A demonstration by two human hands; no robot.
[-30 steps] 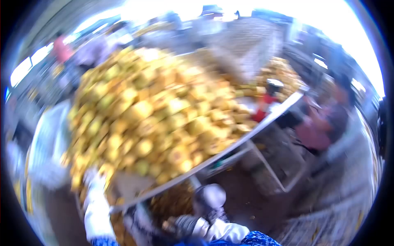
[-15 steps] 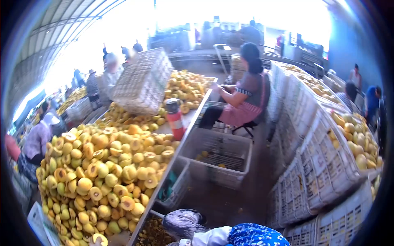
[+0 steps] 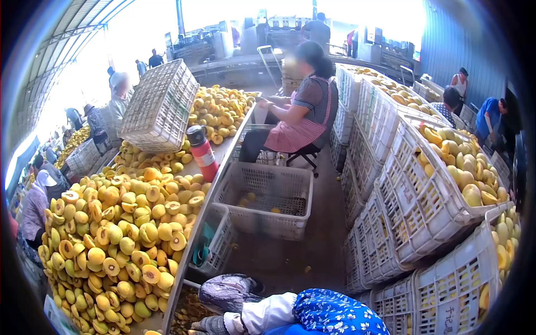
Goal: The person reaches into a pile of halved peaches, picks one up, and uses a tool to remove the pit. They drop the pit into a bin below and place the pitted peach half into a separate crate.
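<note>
The right hand (image 3: 209,325) is low beside the table (image 3: 223,152), near fruit scraps (image 3: 188,310); I cannot tell whether its fingers are spread or pinching anything. Yellow fruit halves (image 3: 125,245) lie heaped on the table, with a red flask (image 3: 203,157) and tilted crate (image 3: 159,106) farther along it. Beside the table sits a person (image 3: 307,106).

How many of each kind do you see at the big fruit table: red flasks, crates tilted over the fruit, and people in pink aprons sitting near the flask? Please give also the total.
Red flask: 1
Tilted crate: 1
Seated person in pink apron: 1
Total: 3
</note>
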